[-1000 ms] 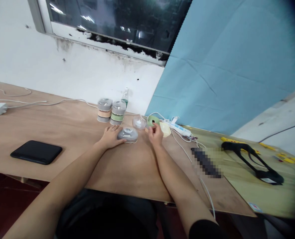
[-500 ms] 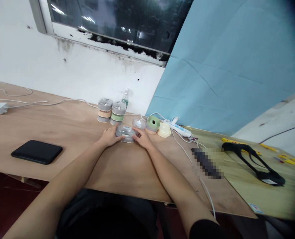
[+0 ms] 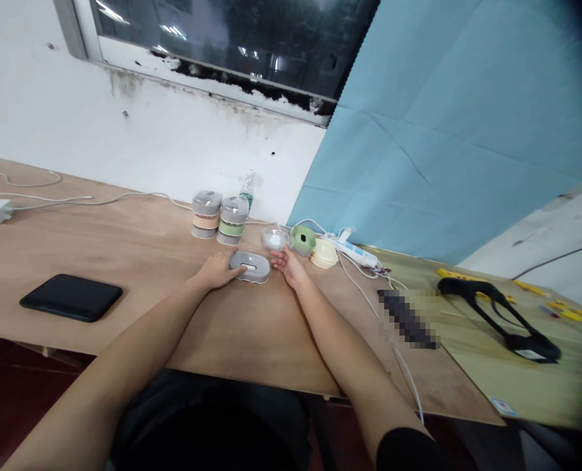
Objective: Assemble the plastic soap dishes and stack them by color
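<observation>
My left hand [image 3: 217, 269] grips the left end of a grey oval container [image 3: 250, 267], with the thumb on its near side. The container sits on the table; a pale slot shows in its middle. To its right, my right hand [image 3: 290, 267] is turned partly palm up with the fingers apart. Its fingertips are close to a clear plastic cover [image 3: 274, 238]; whether they touch it I cannot tell. Just beyond that hand stand a green square container [image 3: 303, 239] and a cream-coloured container [image 3: 324, 254].
Two stacks of containers, one with an orange band [image 3: 206, 214] and one with a green band [image 3: 231, 220], stand by the wall near a clear bottle [image 3: 248, 185]. A power strip [image 3: 352, 251] with cables lies right, a black flat case [image 3: 72, 297] left, and a black strap [image 3: 501, 319] far right.
My right hand has left the grey container and moved right, turning palm up. The clear cover seen over the container is off it. My left hand stays on the container.
</observation>
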